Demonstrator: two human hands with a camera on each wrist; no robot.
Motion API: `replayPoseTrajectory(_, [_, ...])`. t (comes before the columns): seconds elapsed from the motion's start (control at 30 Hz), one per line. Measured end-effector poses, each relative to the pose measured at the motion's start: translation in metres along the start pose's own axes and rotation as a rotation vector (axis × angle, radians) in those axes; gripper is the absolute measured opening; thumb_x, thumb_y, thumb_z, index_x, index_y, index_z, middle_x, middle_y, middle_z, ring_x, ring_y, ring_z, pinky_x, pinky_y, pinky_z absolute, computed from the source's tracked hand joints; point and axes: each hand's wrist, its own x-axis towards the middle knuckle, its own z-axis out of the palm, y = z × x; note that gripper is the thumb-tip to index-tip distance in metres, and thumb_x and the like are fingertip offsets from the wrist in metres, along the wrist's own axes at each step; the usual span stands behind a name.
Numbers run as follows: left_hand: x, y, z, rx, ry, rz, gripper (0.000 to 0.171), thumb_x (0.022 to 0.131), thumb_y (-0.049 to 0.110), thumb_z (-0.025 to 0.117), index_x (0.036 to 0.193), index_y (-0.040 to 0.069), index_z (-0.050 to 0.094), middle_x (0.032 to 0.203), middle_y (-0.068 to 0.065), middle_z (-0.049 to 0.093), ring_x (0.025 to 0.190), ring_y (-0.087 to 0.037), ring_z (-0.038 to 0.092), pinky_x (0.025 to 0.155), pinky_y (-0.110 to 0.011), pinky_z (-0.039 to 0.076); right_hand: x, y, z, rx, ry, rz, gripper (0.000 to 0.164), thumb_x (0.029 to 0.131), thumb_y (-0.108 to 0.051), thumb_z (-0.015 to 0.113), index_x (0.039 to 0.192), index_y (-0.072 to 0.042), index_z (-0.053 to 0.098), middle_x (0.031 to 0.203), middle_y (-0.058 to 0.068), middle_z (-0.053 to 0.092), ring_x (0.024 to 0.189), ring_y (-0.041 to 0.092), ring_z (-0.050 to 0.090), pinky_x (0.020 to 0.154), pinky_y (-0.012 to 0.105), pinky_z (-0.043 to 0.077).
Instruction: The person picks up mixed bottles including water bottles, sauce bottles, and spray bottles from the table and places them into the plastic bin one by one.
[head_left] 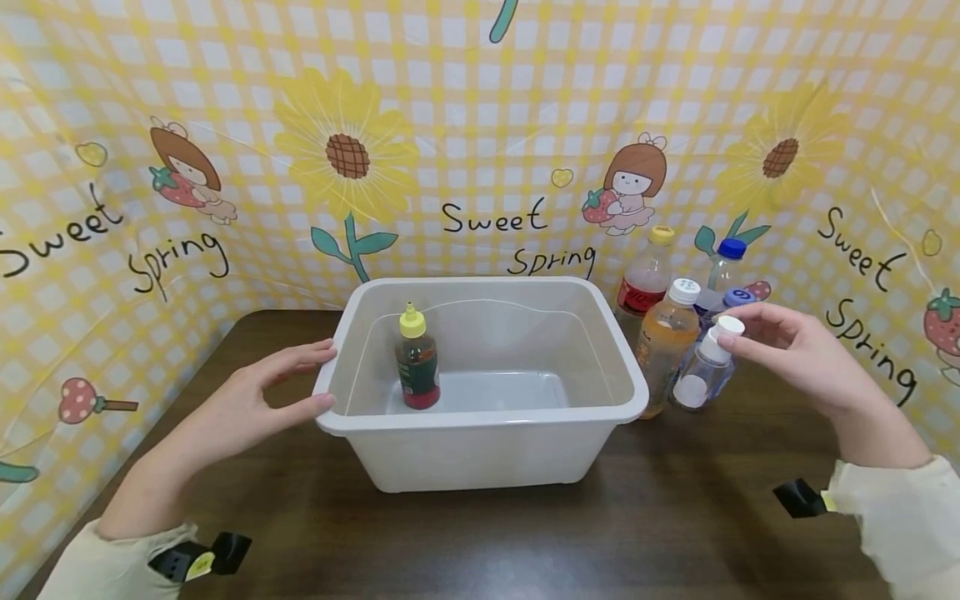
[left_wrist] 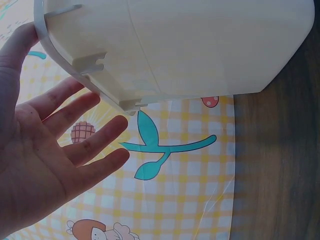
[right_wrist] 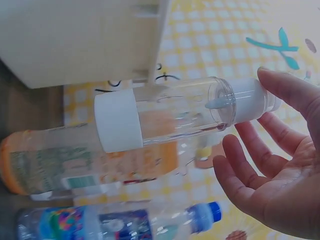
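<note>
Pinching a small clear bottle by its white top, the right hand has its thumb on one side and a fingertip on the other. Its other fingers are a little bent. I see this bottle to the right of a big pale tub, close beside an orange bottle. I cannot tell if its bottom touches the brown table. The left hand is spread wide, thumb well apart from the fingers, and its tips touch the tub's left rim. Inside the tub I see a squeeze bottle with a yellow top, standing up near the left side. Behind the orange bottle I spot a red-label bottle, and a blue-cap bottle is near it.
</note>
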Motion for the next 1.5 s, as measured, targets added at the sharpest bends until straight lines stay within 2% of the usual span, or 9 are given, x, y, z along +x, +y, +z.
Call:
replayPoseTrajectory(0.17, [0.000, 0.000, 0.000, 0.004, 0.002, 0.005, 0.048, 0.085, 0.031, 0.068, 0.130, 0.028, 0.053, 0.143, 0.004, 0.047, 0.107, 0.023, 0.041, 0.088, -0.010, 0.033, 0.005, -0.017, -0.003, 0.013, 0.030, -0.018, 0.018, 0.091, -0.012, 0.060, 0.106, -0.022, 0.062, 0.091, -0.019, 0.060, 0.080, 0.002, 0.055, 0.068, 0.016, 0.046])
replayPoseTrajectory(0.4, [0.001, 0.000, 0.000, 0.011, -0.008, -0.010, 0.048, 0.085, 0.033, 0.068, 0.131, 0.028, 0.052, 0.144, 0.005, 0.046, 0.106, 0.022, 0.041, 0.092, -0.024, 0.037, 0.011, -0.035, -0.006, 0.065, 0.028, -0.024, 0.020, 0.091, -0.011, 0.059, 0.110, -0.019, 0.062, 0.096, -0.018, 0.062, 0.083, 0.004, 0.055, 0.072, 0.016, 0.045])
replayPoseTrajectory(0.5, [0.000, 0.001, 0.000, 0.006, -0.011, -0.012, 0.049, 0.085, 0.033, 0.068, 0.131, 0.028, 0.052, 0.144, 0.005, 0.046, 0.106, 0.022, 0.041, 0.091, -0.021, 0.036, 0.013, -0.040, -0.007, 0.095, 0.027, -0.055, 0.021, 0.091, -0.008, 0.059, 0.110, -0.015, 0.063, 0.097, -0.015, 0.062, 0.083, 0.005, 0.055, 0.073, 0.015, 0.044])
replayPoseTrajectory(0.6, [0.000, 0.001, 0.000, 0.004, -0.007, -0.004, 0.048, 0.085, 0.033, 0.068, 0.130, 0.027, 0.053, 0.143, 0.004, 0.046, 0.106, 0.021, 0.042, 0.088, -0.012, 0.033, 0.015, -0.045, -0.008, 0.079, 0.027, -0.083, 0.020, 0.090, -0.007, 0.059, 0.108, -0.016, 0.063, 0.094, -0.015, 0.062, 0.081, 0.005, 0.056, 0.072, 0.015, 0.045])
replayPoseTrajectory(0.7, [0.001, 0.001, 0.000, 0.004, -0.009, 0.002, 0.048, 0.085, 0.032, 0.068, 0.130, 0.026, 0.053, 0.143, 0.004, 0.046, 0.106, 0.021, 0.042, 0.088, -0.010, 0.032, 0.018, -0.051, -0.010, 0.050, 0.017, -0.102, 0.021, 0.090, -0.007, 0.059, 0.107, -0.019, 0.062, 0.091, -0.017, 0.063, 0.080, 0.004, 0.057, 0.071, 0.015, 0.046])
replayPoseTrajectory(0.83, [0.001, 0.000, -0.001, 0.008, -0.013, -0.004, 0.048, 0.085, 0.033, 0.068, 0.130, 0.027, 0.052, 0.144, 0.005, 0.046, 0.106, 0.021, 0.042, 0.088, -0.012, 0.033, 0.024, -0.059, -0.011, 0.066, -0.004, -0.116, 0.023, 0.090, -0.007, 0.059, 0.106, -0.024, 0.063, 0.088, -0.016, 0.064, 0.079, 0.004, 0.058, 0.069, 0.015, 0.047])
replayPoseTrajectory(1.0, [0.000, 0.000, -0.001, 0.007, -0.013, -0.008, 0.048, 0.085, 0.033, 0.068, 0.131, 0.027, 0.052, 0.144, 0.005, 0.045, 0.106, 0.021, 0.042, 0.089, -0.015, 0.034, 0.029, -0.071, -0.007, 0.068, -0.003, -0.082, 0.022, 0.090, -0.010, 0.061, 0.102, -0.028, 0.064, 0.084, -0.016, 0.065, 0.077, 0.004, 0.059, 0.067, 0.018, 0.047])
replayPoseTrajectory(1.23, [0.000, 0.000, 0.000, 0.010, -0.006, 0.004, 0.048, 0.085, 0.032, 0.068, 0.130, 0.027, 0.053, 0.144, 0.005, 0.046, 0.106, 0.021, 0.042, 0.089, -0.012, 0.032, 0.035, -0.086, -0.002, 0.058, -0.043, -0.085, 0.015, 0.090, -0.016, 0.061, 0.106, -0.018, 0.063, 0.086, -0.013, 0.065, 0.078, 0.007, 0.058, 0.067, 0.021, 0.046])
replayPoseTrajectory(1.5, [0.000, 0.001, 0.000, 0.009, -0.007, 0.003, 0.048, 0.085, 0.032, 0.068, 0.130, 0.027, 0.053, 0.144, 0.004, 0.046, 0.106, 0.022, 0.042, 0.088, -0.011, 0.032, 0.046, -0.100, 0.004, 0.002, -0.074, -0.027, 0.022, 0.089, -0.029, 0.063, 0.110, -0.020, 0.061, 0.093, -0.012, 0.065, 0.089, 0.008, 0.056, 0.072, 0.022, 0.044])
